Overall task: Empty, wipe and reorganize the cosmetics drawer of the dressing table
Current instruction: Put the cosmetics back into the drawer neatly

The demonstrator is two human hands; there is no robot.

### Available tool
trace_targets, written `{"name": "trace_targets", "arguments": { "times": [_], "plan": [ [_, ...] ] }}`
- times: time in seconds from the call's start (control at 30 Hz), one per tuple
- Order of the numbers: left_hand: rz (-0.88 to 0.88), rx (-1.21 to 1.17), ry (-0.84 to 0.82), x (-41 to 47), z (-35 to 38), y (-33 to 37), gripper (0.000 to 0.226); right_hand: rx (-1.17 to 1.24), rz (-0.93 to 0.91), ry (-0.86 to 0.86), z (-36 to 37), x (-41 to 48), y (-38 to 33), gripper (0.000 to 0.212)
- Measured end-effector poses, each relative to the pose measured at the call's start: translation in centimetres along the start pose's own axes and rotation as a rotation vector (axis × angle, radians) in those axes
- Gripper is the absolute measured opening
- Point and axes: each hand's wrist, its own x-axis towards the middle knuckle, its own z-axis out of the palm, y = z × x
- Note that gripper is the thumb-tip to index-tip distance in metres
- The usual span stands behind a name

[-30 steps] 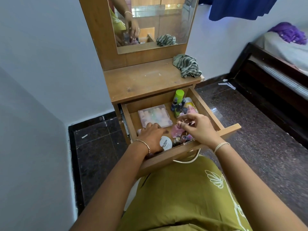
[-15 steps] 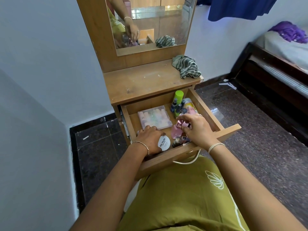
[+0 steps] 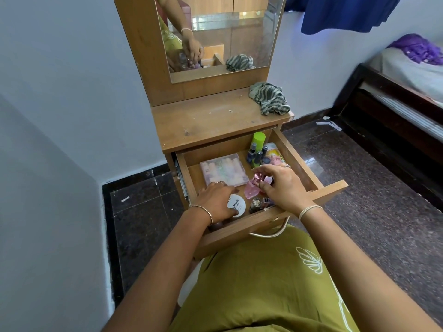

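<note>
Pink glass first: right hand (image 3: 282, 188) pinches the pink bottle (image 3: 251, 189) by its cap, mid-drawer, with a lilac vial (image 3: 268, 180) against the thumb. Left hand (image 3: 215, 202) lies palm-down at the near-left, thumb on the white jar (image 3: 237, 205); cannot tell whether it grips anything beneath. Drawer (image 3: 301, 161) stands pulled out, fully stocked. Judgement: lift glass upright, one item per hand, and set it on the surface (image 3: 211, 123) left of the striped cloth (image 3: 268, 98); clear tall items early so vials don't topple. Count: clear case (image 3: 224, 172) 1; white jar 1; pink bottle 1; green-capped bottle (image 3: 258, 140) 1; dark polish bottles (image 3: 258, 156) apparently 3; yellow tub (image 3: 275, 155) 1; near-front bottles (image 3: 255, 204) 2; lilac vial 1.
</note>
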Motion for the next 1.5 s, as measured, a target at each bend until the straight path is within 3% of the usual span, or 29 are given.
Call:
{"name": "trace_targets", "arguments": {
  "times": [0.1,0.3,0.47,0.77,1.03,1.5],
  "plan": [
    [0.008,-0.084,0.037,-0.2,-0.3,0.3,0.049,0.038,0.031,0.003,-0.8,-0.1,0.6,0.041],
    [0.042,-0.4,0.081,-1.0,-0.8,1.0,0.009,0.196,0.18,0.108,-2.9,-1.3,3.2,0.031],
    [0.02,-0.413,0.114,-1.8,-0.5,0.9,0.01,0.173,0.237,0.142,-3.8,-2.5,4.5,0.032],
    [-0.031,-0.33,0.224,-1.9,0.3,-0.1,0.026,0.0,0.162,-0.04,-3.7,-1.8,2.5,0.009],
    [0.125,-0.192,0.242,-0.6,0.7,3.0,0.032,-0.088,0.141,-0.105,-3.6,-1.4,2.6,0.015],
    [0.162,-0.103,0.246,0.5,0.6,3.5,0.028,-0.083,0.135,-0.042,-3.1,-2.0,2.6,0.02]
  ]
}}
